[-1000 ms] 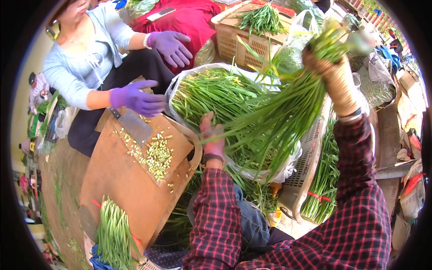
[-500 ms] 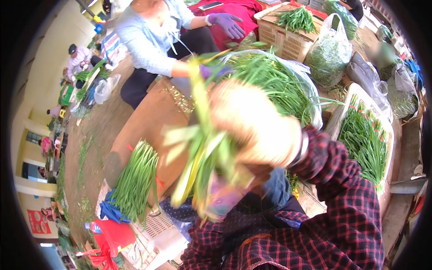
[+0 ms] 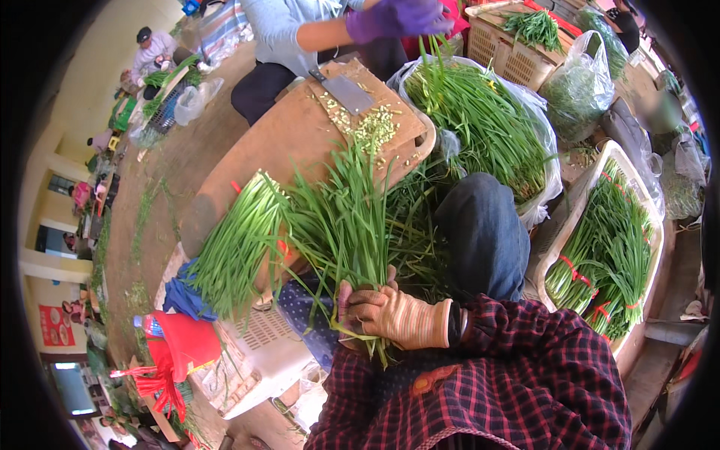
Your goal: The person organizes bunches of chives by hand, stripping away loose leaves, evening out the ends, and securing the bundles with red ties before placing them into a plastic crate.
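A loose bunch of green chives (image 3: 349,217) stands fanned out in front of my lap, its leaves spreading up and away from me. My right hand (image 3: 405,315), in a cream striped glove with bare-looking fingertips, is closed round the bunch's lower end. Behind it and to the left, my left hand (image 3: 345,300) is mostly hidden; its visible fingers wrap the same bunch from the other side. Short ends stick out below both hands. To the left lies a bundle of chives (image 3: 244,240) with a red tie, resting on a blue cloth (image 3: 189,294).
A co-worker's purple-gloved hand (image 3: 397,21) is over a large bag of chives (image 3: 480,112). A cleaver (image 3: 345,91) and cut ends lie on a board (image 3: 401,124). Tied bundles fill a white crate (image 3: 546,283) at right. A red bag (image 3: 180,345) hangs at lower left.
My right hand, blurred and raised earlier, has come down to my lap beside the left. The chives now stand leaves-up. The cleaver has come into view and the co-worker's hand has moved.
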Action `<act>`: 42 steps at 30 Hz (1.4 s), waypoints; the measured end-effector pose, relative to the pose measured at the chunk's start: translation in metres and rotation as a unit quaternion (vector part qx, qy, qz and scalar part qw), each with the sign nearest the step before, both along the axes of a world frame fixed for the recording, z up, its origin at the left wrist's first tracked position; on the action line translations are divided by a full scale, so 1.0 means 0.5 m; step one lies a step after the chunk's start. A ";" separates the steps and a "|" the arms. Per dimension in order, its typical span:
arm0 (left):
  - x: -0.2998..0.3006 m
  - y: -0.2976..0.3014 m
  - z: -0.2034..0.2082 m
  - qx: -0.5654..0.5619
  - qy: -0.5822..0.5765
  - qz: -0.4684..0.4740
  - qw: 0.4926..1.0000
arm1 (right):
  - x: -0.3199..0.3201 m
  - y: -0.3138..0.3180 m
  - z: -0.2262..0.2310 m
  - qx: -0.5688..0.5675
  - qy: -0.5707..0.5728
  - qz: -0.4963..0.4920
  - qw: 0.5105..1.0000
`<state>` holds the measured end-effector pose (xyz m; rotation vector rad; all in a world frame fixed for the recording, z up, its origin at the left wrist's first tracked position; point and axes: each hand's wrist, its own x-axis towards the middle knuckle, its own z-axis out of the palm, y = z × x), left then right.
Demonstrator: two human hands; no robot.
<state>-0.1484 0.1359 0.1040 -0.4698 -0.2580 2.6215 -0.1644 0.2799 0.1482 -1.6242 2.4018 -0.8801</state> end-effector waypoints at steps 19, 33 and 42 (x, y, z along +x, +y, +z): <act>0.022 -0.070 0.027 -0.415 0.066 -0.128 0.898 | -0.204 0.012 -0.058 -0.259 -0.505 -0.404 0.718; 0.069 -0.103 0.012 -0.350 0.075 -0.059 0.932 | -0.227 0.181 0.085 -0.421 -0.268 -0.506 0.704; 0.064 -0.124 0.023 -0.375 0.096 -0.077 0.919 | -0.144 0.368 0.036 -0.062 -0.239 -0.354 0.902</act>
